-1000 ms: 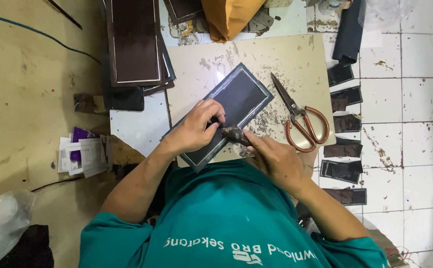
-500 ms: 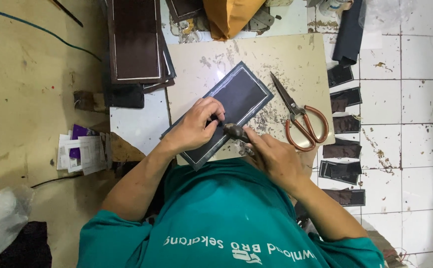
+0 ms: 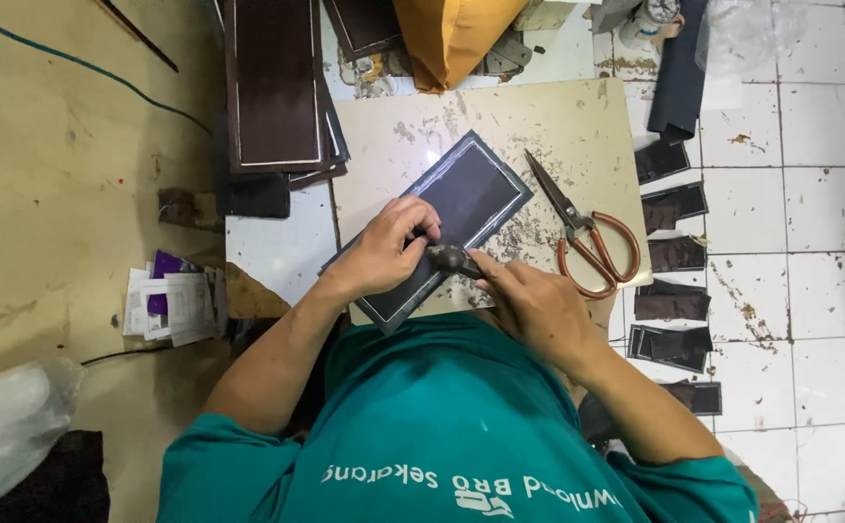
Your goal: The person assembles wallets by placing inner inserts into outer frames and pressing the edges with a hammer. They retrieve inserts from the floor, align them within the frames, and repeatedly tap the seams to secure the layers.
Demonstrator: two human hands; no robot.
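A dark leather panel (image 3: 461,199) with pale lines along its edges lies tilted on a beige work board (image 3: 539,121). My left hand (image 3: 384,254) presses down on the near half of the panel, fingers curled at its right edge. My right hand (image 3: 531,302) grips a small dark rounded tool (image 3: 452,258), whose head rests against that same edge right beside my left fingertips. The tool's handle is hidden in my right hand.
Scissors with reddish-brown handles (image 3: 589,240) lie on the board to the right. Dark brown leather panels (image 3: 277,87) are stacked at the back left, and small dark pieces (image 3: 672,254) line the white tiles on the right. Nearby are an orange bag (image 3: 452,29), paper packets (image 3: 171,305) and a plastic bag (image 3: 6,426).
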